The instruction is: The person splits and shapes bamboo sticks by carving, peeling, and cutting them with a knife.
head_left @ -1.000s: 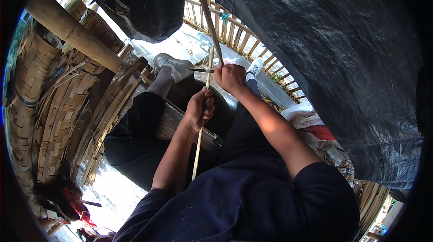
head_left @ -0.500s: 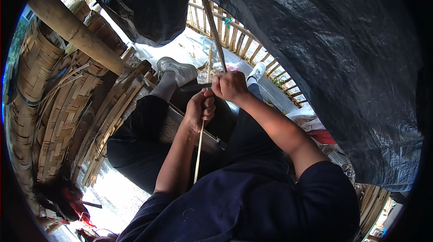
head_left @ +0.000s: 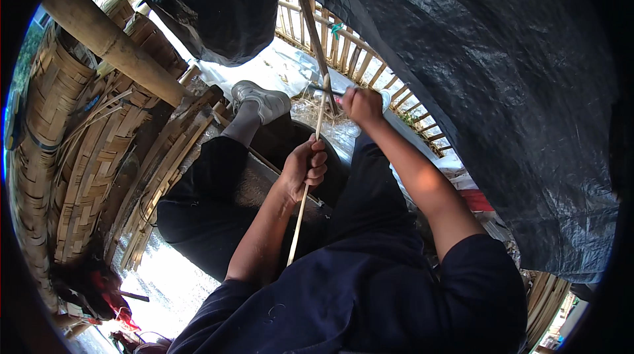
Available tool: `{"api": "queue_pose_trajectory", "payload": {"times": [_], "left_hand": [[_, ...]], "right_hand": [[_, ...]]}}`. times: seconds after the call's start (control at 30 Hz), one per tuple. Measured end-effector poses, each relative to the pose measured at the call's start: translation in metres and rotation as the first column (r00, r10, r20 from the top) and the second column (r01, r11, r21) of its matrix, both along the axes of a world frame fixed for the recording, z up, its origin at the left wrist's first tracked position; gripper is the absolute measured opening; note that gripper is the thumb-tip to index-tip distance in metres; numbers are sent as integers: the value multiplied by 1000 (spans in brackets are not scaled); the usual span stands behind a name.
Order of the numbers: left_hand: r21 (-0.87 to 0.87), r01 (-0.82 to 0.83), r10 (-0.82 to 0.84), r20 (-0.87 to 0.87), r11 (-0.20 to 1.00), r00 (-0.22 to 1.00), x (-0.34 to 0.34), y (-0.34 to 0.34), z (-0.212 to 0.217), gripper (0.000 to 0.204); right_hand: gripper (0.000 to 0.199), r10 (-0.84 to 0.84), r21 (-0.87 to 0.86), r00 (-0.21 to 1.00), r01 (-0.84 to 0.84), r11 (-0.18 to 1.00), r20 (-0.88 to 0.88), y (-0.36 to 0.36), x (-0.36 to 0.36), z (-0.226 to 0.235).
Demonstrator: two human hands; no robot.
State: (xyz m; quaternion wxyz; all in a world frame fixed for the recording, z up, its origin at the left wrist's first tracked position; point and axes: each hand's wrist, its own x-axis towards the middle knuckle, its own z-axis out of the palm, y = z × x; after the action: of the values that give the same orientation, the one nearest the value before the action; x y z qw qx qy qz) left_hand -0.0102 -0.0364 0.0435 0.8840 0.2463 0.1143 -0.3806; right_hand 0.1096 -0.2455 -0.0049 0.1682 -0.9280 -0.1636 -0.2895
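Strip [head_left: 321, 115]: a long, narrow, pale yellow length of what looks like split bamboo; its far end lies to the right of the grey-white shoe [head_left: 263, 102], and from there it slants back toward the body.
Left hand [head_left: 305, 168]: curled tight about the strip, right of that shoe and nearer the body.
Right hand [head_left: 362, 106]: a closed fist, well right of the shoe, gripping a thin, dark, narrow blade [head_left: 335, 92]; the rest of the tool is hidden in the grip.
Crossing: the blade points left from the fist, across the strip's long axis near its far tip; whether the edge bears on it, I cannot tell.
Nearer hand: the right one sits closer to that tip.
Surroundings: a dark, slender pole [head_left: 307, 10] beyond and right of the shoe; tan woven bamboo panels [head_left: 99, 179] to its left; glossy black plastic sheeting [head_left: 502, 90] far right.
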Motion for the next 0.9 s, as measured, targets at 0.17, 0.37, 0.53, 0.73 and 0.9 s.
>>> {"api": "queue_pose_trajectory", "payload": {"times": [0.17, 0.37, 0.53, 0.73, 0.9], "left_hand": [[35, 73, -74, 29, 997, 997, -5, -17, 16, 29], [114, 18, -18, 1, 993, 1000, 6, 4, -11, 26], [221, -22, 12, 46, 975, 999, 9, 3, -3, 26], [311, -38, 7, 102, 950, 995, 6, -1, -1, 26], [307, -15, -15, 94, 952, 995, 9, -2, -3, 25]], "right_hand": [[48, -485, -115, 785, 481, 869, -385, -43, 36, -5], [45, -291, 166, 916, 344, 924, -278, 19, -35, 43], [45, -36, 155, 957, 84, 984, -286, 43, -76, 47], [38, 111, 77, 979, -99, 992, -173, 33, -65, 21], [35, 128, 40, 991, -129, 991, 24, 18, -17, 4]]}}
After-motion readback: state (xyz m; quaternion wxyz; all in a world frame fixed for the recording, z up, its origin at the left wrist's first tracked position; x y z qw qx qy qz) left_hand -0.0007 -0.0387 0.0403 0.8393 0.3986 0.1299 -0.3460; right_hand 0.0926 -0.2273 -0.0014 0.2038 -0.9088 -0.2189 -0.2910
